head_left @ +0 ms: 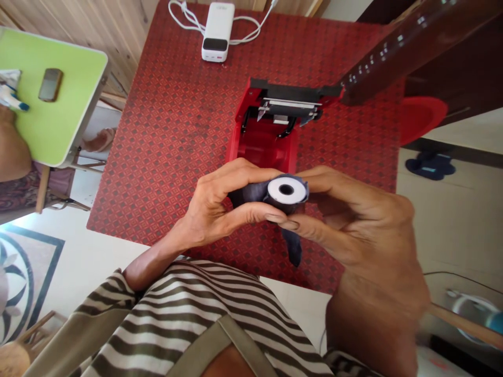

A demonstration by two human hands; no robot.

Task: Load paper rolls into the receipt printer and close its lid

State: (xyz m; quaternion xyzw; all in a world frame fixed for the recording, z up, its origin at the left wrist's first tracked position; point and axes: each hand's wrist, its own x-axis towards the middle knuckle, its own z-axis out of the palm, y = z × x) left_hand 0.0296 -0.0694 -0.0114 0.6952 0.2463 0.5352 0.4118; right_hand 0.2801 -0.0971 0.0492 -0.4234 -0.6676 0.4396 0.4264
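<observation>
Between my two hands is a small white paper roll point(276, 192) with a dark core hole, its end facing up toward me. Dark blue wrapping point(257, 192) surrounds its side, and a loose strip of it hangs below. My left hand point(223, 201) grips the roll from the left, thumb in front and fingers behind. From the other side my right hand point(353, 220) closes on it, the thumb tips nearly meeting at the front. Just beyond stands a red box-shaped device point(232, 149) with its lid raised, showing black and metal parts; my hands partly hide it.
A red patterned tabletop point(168, 131) lies under my hands. At the back rests a white power bank point(217, 31) with a white cable. A dark brown post point(393, 47) slants in at right. On the left, a person's arm point(15, 139) is by a green table point(84, 78) holding a phone point(51, 85).
</observation>
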